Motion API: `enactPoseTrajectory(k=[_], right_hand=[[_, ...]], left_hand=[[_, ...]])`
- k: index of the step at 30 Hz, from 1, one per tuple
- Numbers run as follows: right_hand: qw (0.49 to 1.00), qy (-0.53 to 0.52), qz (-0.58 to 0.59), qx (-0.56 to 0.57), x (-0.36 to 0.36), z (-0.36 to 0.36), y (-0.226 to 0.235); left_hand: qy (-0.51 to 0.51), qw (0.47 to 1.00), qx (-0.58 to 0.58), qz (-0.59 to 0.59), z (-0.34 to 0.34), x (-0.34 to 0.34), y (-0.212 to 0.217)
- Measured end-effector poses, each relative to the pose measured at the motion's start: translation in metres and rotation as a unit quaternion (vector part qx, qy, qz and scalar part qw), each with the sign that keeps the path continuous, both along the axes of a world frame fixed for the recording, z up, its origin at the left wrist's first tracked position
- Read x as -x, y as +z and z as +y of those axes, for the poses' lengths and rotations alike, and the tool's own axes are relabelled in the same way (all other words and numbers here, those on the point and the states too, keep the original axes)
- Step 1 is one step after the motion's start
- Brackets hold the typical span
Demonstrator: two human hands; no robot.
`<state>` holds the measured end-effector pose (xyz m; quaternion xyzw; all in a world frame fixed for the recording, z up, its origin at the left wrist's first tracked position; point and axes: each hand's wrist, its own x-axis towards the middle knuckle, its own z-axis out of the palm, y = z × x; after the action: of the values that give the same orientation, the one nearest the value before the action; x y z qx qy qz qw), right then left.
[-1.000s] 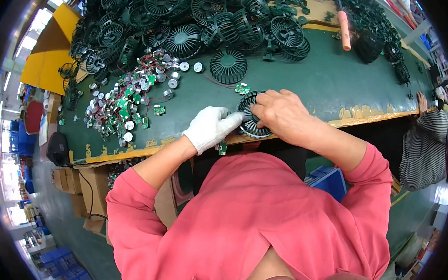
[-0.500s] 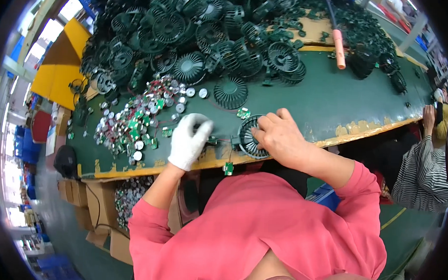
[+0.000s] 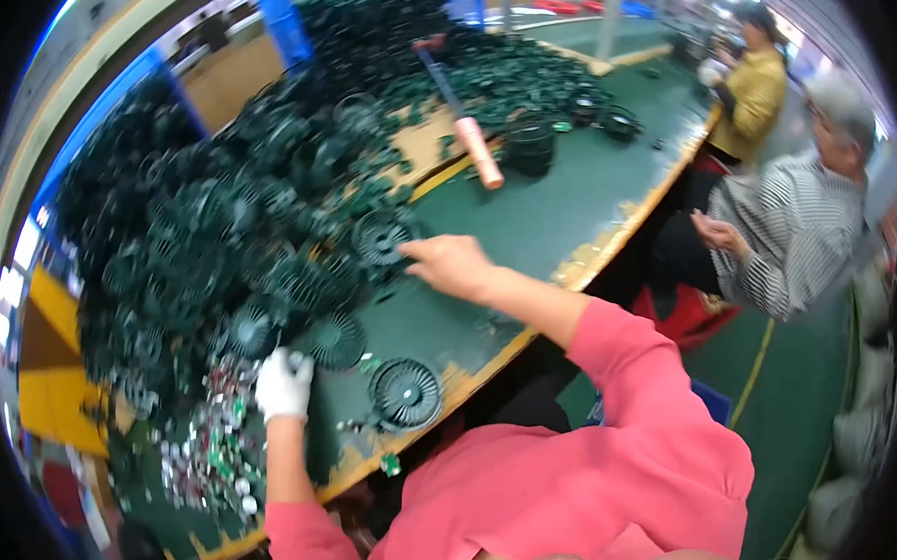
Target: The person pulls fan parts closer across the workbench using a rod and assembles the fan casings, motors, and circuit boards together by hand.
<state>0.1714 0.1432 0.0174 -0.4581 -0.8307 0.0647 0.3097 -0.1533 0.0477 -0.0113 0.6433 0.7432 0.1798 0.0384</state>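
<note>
My bare right hand (image 3: 451, 264) reaches to the pile's edge, its fingertips pinching the rim of a dark green round fan housing (image 3: 380, 239). In a white glove, my left hand (image 3: 284, 385) is over the near edge of the heap of small motors (image 3: 216, 440); blur hides its fingers and anything in them. Between my arms, a ribbed fan housing (image 3: 405, 393) lies at the table's front edge, with a small green circuit board (image 3: 390, 465) hanging beside it. Another ribbed fan part (image 3: 336, 340) lies flat just right of my gloved hand.
A large heap of dark green fan parts (image 3: 201, 219) covers the table's left and far side. A tool with a pink-orange handle (image 3: 479, 153) lies beyond my right hand. Two people sit along the table at right, one in a striped top (image 3: 796, 225). A yellow box (image 3: 53, 403) stands at left.
The view has swung to the right. My right hand has left the fan housing at the front edge and reached to another at the pile. My left hand has moved to the motors.
</note>
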Motion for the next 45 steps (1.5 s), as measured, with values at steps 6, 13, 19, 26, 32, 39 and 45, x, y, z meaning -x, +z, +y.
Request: enactPoseTrajectory(k=[6, 13, 19, 26, 32, 39, 45], right_hand=[[0.994, -0.018, -0.085, 0.073, 0.015, 0.028, -0.002], [0.928, 0.044, 0.324, 0.178, -0.005, 0.029, 0.034], [0.910, 0.148, 0.298, 0.248, -0.014, -0.026, 0.066], [0.950, 0.296, 0.053, 0.089, -0.001, -0.063, 0.083], [0.944, 0.297, -0.138, 0.032, 0.033, -0.080, 0.066], [0.964, 0.249, -0.047, -0.086, 0.032, -0.099, 0.065], [0.904, 0.425, 0.051, -0.006, 0.049, -0.134, 0.068]], left_hand=[[-0.040, 0.979, -0.154, -0.130, 0.003, -0.007, 0.011], [-0.017, 0.707, -0.326, -0.627, -0.027, -0.023, 0.102], [0.066, 0.671, -0.201, -0.711, -0.056, -0.036, 0.113], [-0.012, 0.835, -0.013, -0.550, -0.110, -0.058, 0.122], [-0.057, 0.814, 0.096, -0.571, -0.129, -0.062, 0.120], [-0.099, 0.824, 0.127, -0.544, -0.133, -0.070, 0.107], [-0.171, 0.848, 0.056, -0.498, -0.129, -0.095, 0.092]])
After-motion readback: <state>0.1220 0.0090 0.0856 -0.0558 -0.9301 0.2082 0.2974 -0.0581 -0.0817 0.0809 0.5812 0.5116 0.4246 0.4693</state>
